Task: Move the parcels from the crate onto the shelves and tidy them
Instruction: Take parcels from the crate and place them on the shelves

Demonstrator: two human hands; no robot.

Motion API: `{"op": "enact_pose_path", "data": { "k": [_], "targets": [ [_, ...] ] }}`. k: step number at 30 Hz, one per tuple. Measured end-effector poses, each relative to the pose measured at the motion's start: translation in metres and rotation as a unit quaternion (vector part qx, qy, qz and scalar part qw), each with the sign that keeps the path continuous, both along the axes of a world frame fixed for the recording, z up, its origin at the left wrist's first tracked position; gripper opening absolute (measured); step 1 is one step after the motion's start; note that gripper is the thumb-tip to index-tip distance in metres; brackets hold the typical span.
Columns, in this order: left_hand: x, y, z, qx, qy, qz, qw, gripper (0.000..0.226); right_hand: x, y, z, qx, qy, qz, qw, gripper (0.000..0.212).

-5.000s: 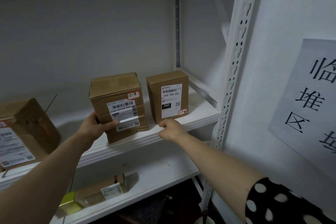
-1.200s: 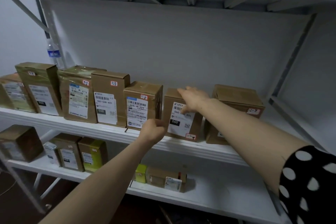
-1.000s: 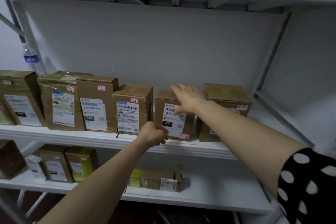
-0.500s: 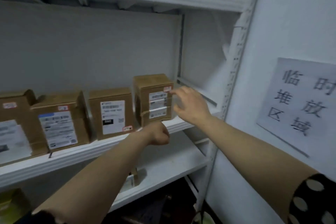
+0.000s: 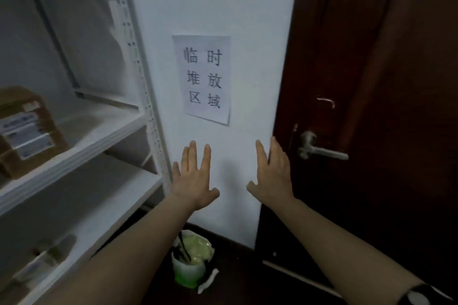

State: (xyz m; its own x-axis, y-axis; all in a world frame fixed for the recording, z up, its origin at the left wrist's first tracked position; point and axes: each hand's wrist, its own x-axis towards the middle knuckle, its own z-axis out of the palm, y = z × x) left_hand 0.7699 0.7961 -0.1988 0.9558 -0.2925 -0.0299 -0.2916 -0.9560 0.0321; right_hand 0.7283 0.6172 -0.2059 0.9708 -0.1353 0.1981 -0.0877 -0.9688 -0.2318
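Observation:
Both my hands are stretched out flat in front of a white wall, away from the shelves. My left hand (image 5: 193,178) is open with fingers spread and holds nothing. My right hand (image 5: 272,173) is open too, fingers together, and is empty. One brown cardboard parcel (image 5: 27,131) with a white label stands on the white shelf (image 5: 99,141) at the far left, blurred. Another parcel (image 5: 42,257) lies on the lower shelf (image 5: 111,208). No crate is in view.
A paper sign (image 5: 203,79) with printed characters hangs on the wall above my hands. A dark brown door (image 5: 371,82) with a metal lever handle (image 5: 319,150) is at the right. A green-lined bin (image 5: 193,257) stands on the floor by the shelf post (image 5: 143,82).
My view has swung right, off the row of parcels, to the wall and door. Both hands have left the shelf; the left fist has opened and both hands are now flat.

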Motion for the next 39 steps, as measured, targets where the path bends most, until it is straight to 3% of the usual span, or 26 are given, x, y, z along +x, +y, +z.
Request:
{"op": "enact_pose_path", "data": {
  "k": [4, 8, 14, 20, 27, 32, 36, 39],
  "targets": [
    [-0.034, -0.065, 0.003, 0.011, 0.099, -0.105, 0.989, 0.082, -0.071, -0.058, -0.004, -0.029, 0.108, -0.014, 0.994, 0.057],
    [-0.074, -0.134, 0.002, 0.029, 0.107, -0.234, 0.966, 0.058, -0.160, -0.103, -0.018, -0.021, 0.138, -0.112, 0.984, 0.051],
    [-0.179, -0.229, -0.031, -0.012, 0.164, -0.402, 0.901, 0.082, -0.312, -0.140, -0.051, 0.018, 0.194, -0.289, 0.937, 0.052],
    [-0.335, -0.309, -0.047, 0.005, 0.168, -0.513, 0.842, 0.088, -0.473, -0.169, -0.067, 0.049, 0.212, -0.423, 0.879, 0.059],
    [-0.527, -0.427, -0.047, 0.034, 0.138, -0.624, 0.768, 0.080, -0.676, -0.233, -0.065, 0.113, 0.156, -0.548, 0.814, 0.058],
    [-0.662, -0.482, -0.050, 0.040, 0.138, -0.693, 0.706, 0.083, -0.812, -0.256, -0.064, 0.200, 0.060, -0.649, 0.732, 0.076],
    [-0.731, -0.522, -0.057, 0.036, 0.155, -0.723, 0.672, 0.077, -0.880, -0.286, -0.049, 0.144, -0.059, -0.722, 0.675, 0.083],
    [-0.775, -0.547, -0.067, 0.041, 0.156, -0.741, 0.652, 0.070, -0.924, -0.311, -0.050, 0.148, -0.086, -0.747, 0.643, 0.077]
  ]
}}
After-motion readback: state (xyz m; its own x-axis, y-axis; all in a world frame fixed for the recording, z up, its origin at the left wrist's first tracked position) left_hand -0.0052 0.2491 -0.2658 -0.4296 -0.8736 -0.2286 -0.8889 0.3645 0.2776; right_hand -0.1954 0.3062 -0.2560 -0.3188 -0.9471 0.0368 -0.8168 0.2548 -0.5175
